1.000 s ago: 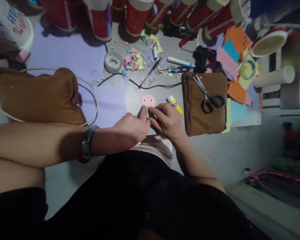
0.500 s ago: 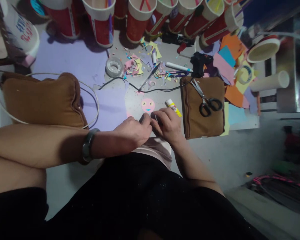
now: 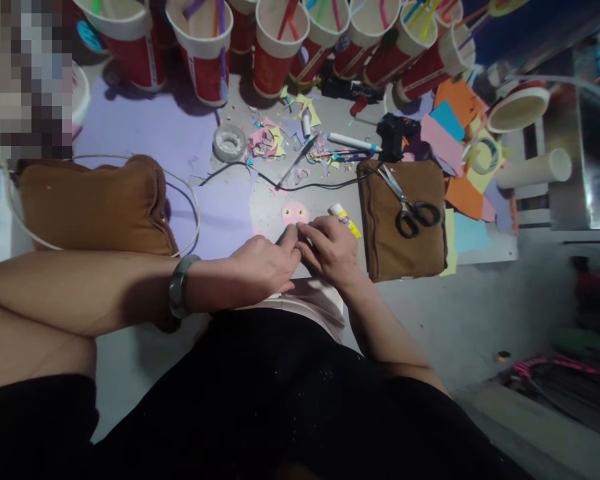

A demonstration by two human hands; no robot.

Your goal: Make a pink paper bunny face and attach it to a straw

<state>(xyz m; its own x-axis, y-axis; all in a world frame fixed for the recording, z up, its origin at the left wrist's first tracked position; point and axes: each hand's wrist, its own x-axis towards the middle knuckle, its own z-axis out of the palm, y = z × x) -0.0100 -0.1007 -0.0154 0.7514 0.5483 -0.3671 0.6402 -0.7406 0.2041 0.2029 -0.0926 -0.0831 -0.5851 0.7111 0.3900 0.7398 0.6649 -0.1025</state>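
Note:
A pink paper circle [image 3: 295,212] with two yellow-and-dark eyes lies flat on the grey table in front of me. My left hand [image 3: 267,263] comes in from the left with its fingers pressed together, the tips at the circle's lower edge. Meeting it there are the bent fingers of my right hand [image 3: 333,250], thumb and forefinger close together. A speck of blue shows at the fingertips; the rest of the circle's lower part is covered. Whatever is between the fingers is hidden. A yellow-and-white glue stick [image 3: 346,220] lies just beyond my right hand.
Scissors [image 3: 409,207] rest on a brown cushion [image 3: 405,257] at right; another brown cushion [image 3: 90,207] is at left. Paper scraps [image 3: 267,140], a tape roll [image 3: 230,142], a marker [image 3: 354,142] and a black cable [image 3: 320,185] lie beyond. Red-and-white paper cups [image 3: 275,60] stand behind.
My fingertips have moved up to the circle's lower edge and now cover most of the blue mouth that showed before. My left fingers are straighter. The view has shifted slightly.

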